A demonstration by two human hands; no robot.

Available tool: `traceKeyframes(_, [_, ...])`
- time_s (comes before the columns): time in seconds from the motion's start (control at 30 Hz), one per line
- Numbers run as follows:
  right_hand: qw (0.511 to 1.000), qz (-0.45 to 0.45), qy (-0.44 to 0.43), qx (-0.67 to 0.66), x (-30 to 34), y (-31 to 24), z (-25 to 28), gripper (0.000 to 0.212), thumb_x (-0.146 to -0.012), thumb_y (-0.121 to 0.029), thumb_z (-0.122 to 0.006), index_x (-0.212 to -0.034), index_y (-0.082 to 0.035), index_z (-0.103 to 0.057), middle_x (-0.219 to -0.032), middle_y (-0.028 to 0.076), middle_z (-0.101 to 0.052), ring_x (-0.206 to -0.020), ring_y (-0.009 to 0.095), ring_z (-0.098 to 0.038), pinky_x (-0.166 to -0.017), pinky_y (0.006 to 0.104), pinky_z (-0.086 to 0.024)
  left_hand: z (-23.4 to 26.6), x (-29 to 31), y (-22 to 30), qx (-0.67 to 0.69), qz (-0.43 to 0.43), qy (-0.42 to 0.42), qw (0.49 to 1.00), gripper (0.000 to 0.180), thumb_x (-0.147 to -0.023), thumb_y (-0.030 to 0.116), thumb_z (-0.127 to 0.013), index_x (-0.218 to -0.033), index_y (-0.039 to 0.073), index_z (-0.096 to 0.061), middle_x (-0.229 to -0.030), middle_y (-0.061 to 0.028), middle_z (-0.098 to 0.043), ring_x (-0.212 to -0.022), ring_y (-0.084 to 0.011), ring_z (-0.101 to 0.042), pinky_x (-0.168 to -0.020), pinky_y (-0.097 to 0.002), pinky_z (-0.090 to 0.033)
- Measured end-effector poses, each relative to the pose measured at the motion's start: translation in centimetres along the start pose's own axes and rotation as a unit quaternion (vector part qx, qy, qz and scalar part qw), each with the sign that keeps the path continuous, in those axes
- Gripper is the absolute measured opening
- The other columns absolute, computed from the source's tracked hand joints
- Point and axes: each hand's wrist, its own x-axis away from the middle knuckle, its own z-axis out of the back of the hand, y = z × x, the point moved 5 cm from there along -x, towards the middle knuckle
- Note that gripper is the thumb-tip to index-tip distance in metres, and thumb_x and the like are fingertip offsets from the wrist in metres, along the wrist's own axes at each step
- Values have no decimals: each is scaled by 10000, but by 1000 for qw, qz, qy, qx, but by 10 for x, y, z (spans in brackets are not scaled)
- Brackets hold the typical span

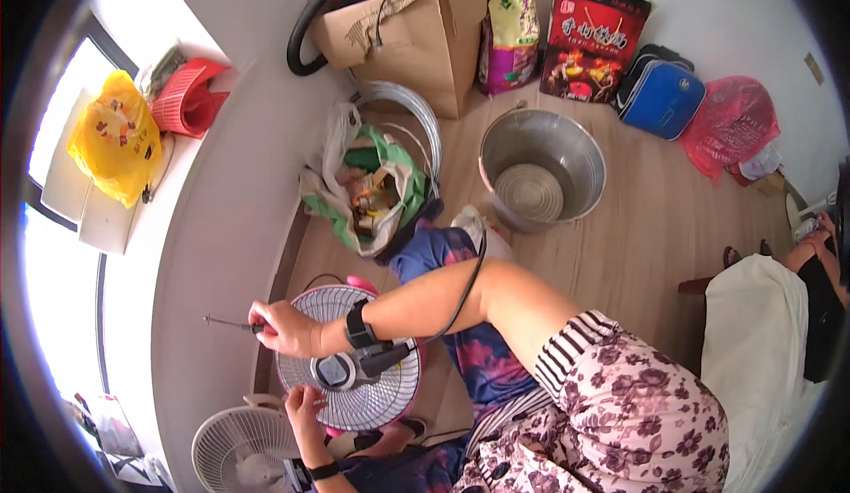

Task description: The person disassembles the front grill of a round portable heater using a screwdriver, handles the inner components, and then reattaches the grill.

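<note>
My right hand (290, 330) is closed around the dark handle of a thin screwdriver (232, 323), whose metal shaft points left toward the wall. Below that wrist lies a pink-rimmed fan (382, 400) with a white wire grille, its grey motor housing at the centre. My left hand (304, 404) is at the fan's lower left edge, fingers curled together; whatever they may hold is too small to make out. A second fan, off-white (232, 444), stands at the lower left, close to my left forearm. A black cord (469, 289) hangs across my right forearm.
Ahead are a metal bucket (589, 170), an open bag of odds and ends (407, 178), coiled wire (429, 121) and a cardboard box (456, 46). Left is a windowsill with a yellow bag (115, 139). At the right edge sits another person (819, 271) beside white cloth (748, 333).
</note>
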Motion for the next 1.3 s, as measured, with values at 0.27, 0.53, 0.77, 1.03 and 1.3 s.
traceKeyframes(0.27, [999, 23, -1, 33, -1, 5, -3, 228, -772, -11, -587, -974, 28, -487, -810, 161, -605, -727, 251, -607, -676, 336, -490, -9, -3, 1, 35, 8, -44, 998, 147, -904, 162, -560, -827, 49, -505, -752, -46, -581, -639, -121, -581, -564, -244, -495])
traceKeyframes(0.53, [997, 67, 24, 28, -2, 5, -5, 211, -756, -15, -592, -935, 18, -485, -722, 144, -579, -646, 250, -583, -615, 345, -471, -14, -1, 7, 49, 2, -35, 998, 237, -873, 119, -602, -744, 69, -409, -729, -60, -567, -617, -126, -575, -539, -237, -490])
traceKeyframes(0.77, [999, 22, -2, 26, 0, 8, -6, 222, -762, -8, -589, -956, 25, -486, -755, 150, -590, -677, 246, -594, -643, 336, -481, -11, 0, -1, 18, -3, -50, 999, 231, -864, 129, -605, -718, 85, -432, -699, -38, -560, -616, -122, -576, -544, -242, -479])
traceKeyframes(1.03, [999, 8, -19, 33, 0, 7, -7, 225, -778, -8, -577, -980, 27, -483, -793, 155, -603, -708, 247, -604, -674, 335, -490, -11, 1, -3, 15, -1, -38, 999, 245, -837, 82, -621, -651, 57, -463, -629, -27, -543, -580, -113, -563, -542, -239, -485])
traceKeyframes(1.3, [999, 47, 19, 17, -1, 13, -7, 222, -763, -15, -604, -943, 16, -478, -685, 124, -556, -629, 230, -564, -603, 335, -464, -13, 0, 2, 14, -17, -61, 998, 199, -817, 87, -602, -652, 64, -494, -654, -28, -562, -574, -113, -550, -551, -241, -469])
